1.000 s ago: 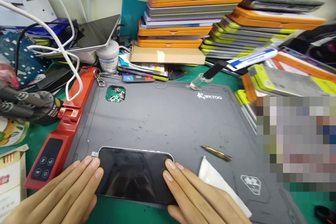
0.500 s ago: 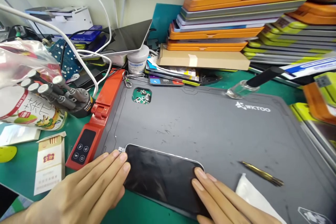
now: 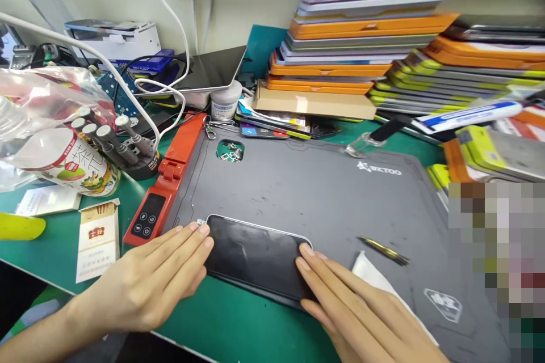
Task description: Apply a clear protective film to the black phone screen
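A smartphone (image 3: 255, 258) with a dark screen and a silvery rim lies face up at the near edge of the grey work mat (image 3: 315, 193). My left hand (image 3: 149, 275) holds its left end, fingers straight and together at the edge, thumb low at the near corner. At the opposite end, my right hand (image 3: 353, 300) grips the phone with fingertips on the screen's corner and thumb by the near edge. Partly under my right hand is a white cloth or tissue (image 3: 374, 272). A slim gold-coloured tool (image 3: 384, 251) rests on the mat beyond it.
A red hinged device (image 3: 157, 198) with touch buttons borders the mat's left side. Left of it stand a screwdriver holder (image 3: 145, 161), a printed cup (image 3: 80, 164) and a cigarette pack (image 3: 97, 244). A glass bottle (image 3: 361, 146) and stacked orange boxes (image 3: 366, 27) are at the back.
The camera view has shifted, so the whole bench sits differently in the picture. Both hands stay at the phone's two ends, and the phone remains on the mat's near edge.
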A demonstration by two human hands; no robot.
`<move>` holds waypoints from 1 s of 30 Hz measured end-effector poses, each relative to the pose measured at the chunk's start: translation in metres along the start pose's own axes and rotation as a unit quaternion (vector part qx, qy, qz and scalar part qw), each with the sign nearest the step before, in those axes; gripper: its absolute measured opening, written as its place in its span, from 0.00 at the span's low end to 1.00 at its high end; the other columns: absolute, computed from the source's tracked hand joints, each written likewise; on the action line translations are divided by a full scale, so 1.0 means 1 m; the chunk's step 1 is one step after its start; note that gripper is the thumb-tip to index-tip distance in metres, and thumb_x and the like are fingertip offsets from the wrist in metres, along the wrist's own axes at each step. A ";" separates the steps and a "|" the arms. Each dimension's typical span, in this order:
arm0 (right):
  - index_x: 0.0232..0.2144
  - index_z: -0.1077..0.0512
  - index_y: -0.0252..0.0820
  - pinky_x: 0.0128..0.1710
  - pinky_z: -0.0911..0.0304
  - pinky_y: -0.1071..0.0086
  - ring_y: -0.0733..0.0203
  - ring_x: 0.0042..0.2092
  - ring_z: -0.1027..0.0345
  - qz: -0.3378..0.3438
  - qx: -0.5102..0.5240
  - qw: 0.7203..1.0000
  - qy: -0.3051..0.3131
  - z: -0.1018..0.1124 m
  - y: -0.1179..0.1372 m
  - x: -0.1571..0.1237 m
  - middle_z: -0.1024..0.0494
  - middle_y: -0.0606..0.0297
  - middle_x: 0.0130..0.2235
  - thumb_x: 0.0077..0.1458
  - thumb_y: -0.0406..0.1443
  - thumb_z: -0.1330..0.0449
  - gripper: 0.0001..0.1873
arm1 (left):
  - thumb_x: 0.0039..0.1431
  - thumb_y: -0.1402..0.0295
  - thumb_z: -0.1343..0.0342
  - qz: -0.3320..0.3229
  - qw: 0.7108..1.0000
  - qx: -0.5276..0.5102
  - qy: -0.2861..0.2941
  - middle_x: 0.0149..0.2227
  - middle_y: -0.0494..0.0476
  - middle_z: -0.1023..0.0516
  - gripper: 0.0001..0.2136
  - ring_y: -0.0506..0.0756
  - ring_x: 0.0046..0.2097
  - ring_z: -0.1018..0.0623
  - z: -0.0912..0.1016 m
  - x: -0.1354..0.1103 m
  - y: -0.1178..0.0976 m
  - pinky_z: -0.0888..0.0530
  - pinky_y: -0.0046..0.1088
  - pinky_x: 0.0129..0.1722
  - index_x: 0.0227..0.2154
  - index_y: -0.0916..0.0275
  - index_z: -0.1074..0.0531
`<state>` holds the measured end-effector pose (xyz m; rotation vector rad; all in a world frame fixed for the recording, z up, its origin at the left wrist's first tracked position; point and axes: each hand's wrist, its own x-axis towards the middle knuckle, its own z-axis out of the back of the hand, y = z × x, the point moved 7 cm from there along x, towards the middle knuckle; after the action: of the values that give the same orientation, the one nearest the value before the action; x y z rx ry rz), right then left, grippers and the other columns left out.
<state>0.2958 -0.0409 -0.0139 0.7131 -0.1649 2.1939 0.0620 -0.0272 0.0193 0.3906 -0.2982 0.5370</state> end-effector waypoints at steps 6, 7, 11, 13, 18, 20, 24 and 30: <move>0.72 0.39 0.41 0.53 0.27 0.57 0.50 0.60 0.25 -0.044 0.015 0.999 -0.015 0.005 0.007 0.004 0.23 0.57 0.63 0.68 0.26 0.39 0.33 | 0.65 0.77 0.38 0.002 0.999 0.009 -0.032 0.54 0.66 0.17 0.17 0.61 0.56 0.16 0.005 0.004 0.003 0.16 0.35 0.56 0.55 0.77 0.24; 0.71 0.38 0.41 0.54 0.27 0.57 0.50 0.61 0.26 -0.045 0.017 0.999 -0.014 0.005 0.008 0.004 0.23 0.56 0.63 0.67 0.26 0.38 0.33 | 0.66 0.77 0.38 0.002 0.999 0.009 -0.033 0.54 0.66 0.17 0.16 0.60 0.55 0.16 0.005 0.004 0.003 0.16 0.35 0.56 0.55 0.77 0.24; 0.69 0.36 0.41 0.57 0.27 0.56 0.52 0.62 0.26 -0.053 0.024 0.998 -0.019 0.003 0.007 0.003 0.23 0.57 0.64 0.67 0.26 0.38 0.31 | 0.68 0.75 0.40 -0.004 0.999 0.005 -0.041 0.54 0.64 0.16 0.15 0.58 0.54 0.15 0.007 0.003 0.004 0.16 0.34 0.56 0.55 0.75 0.25; 0.68 0.34 0.42 0.57 0.27 0.55 0.52 0.61 0.26 -0.064 0.031 0.997 -0.023 0.002 0.006 0.003 0.23 0.57 0.64 0.68 0.27 0.39 0.29 | 0.69 0.73 0.40 -0.004 0.999 0.004 -0.053 0.54 0.64 0.16 0.15 0.59 0.54 0.15 0.008 0.002 0.004 0.17 0.34 0.56 0.55 0.75 0.24; 0.66 0.31 0.45 0.56 0.25 0.53 0.52 0.60 0.25 -0.076 0.051 0.995 -0.037 0.002 0.006 0.006 0.22 0.58 0.63 0.70 0.30 0.41 0.24 | 0.69 0.70 0.39 -0.007 0.997 0.007 -0.074 0.54 0.66 0.16 0.15 0.60 0.53 0.15 0.007 -0.002 0.006 0.17 0.35 0.57 0.55 0.73 0.24; 0.65 0.30 0.47 0.56 0.24 0.52 0.51 0.59 0.24 -0.083 0.061 0.994 -0.042 0.003 0.006 0.006 0.22 0.58 0.63 0.71 0.32 0.42 0.23 | 0.70 0.70 0.40 -0.006 0.997 -0.004 -0.077 0.55 0.65 0.17 0.16 0.60 0.53 0.15 0.006 -0.004 0.008 0.18 0.35 0.57 0.57 0.71 0.25; 0.64 0.28 0.48 0.57 0.25 0.50 0.50 0.60 0.25 -0.109 0.083 0.990 -0.036 0.002 0.003 0.006 0.23 0.59 0.63 0.73 0.35 0.44 0.21 | 0.72 0.69 0.42 0.004 0.996 -0.035 -0.076 0.58 0.63 0.19 0.17 0.60 0.55 0.16 0.004 -0.007 0.012 0.18 0.37 0.58 0.61 0.65 0.26; 0.63 0.27 0.49 0.60 0.28 0.50 0.50 0.61 0.25 -0.119 0.095 0.988 -0.034 0.003 0.004 0.006 0.23 0.60 0.63 0.73 0.36 0.45 0.20 | 0.73 0.68 0.44 0.006 0.998 -0.033 -0.057 0.58 0.62 0.19 0.15 0.61 0.56 0.17 -0.001 -0.010 0.014 0.18 0.39 0.58 0.59 0.63 0.24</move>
<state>0.2905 -0.0403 -0.0078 0.8668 0.0922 1.9735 0.0458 -0.0202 0.0188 0.3558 -0.4267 0.5163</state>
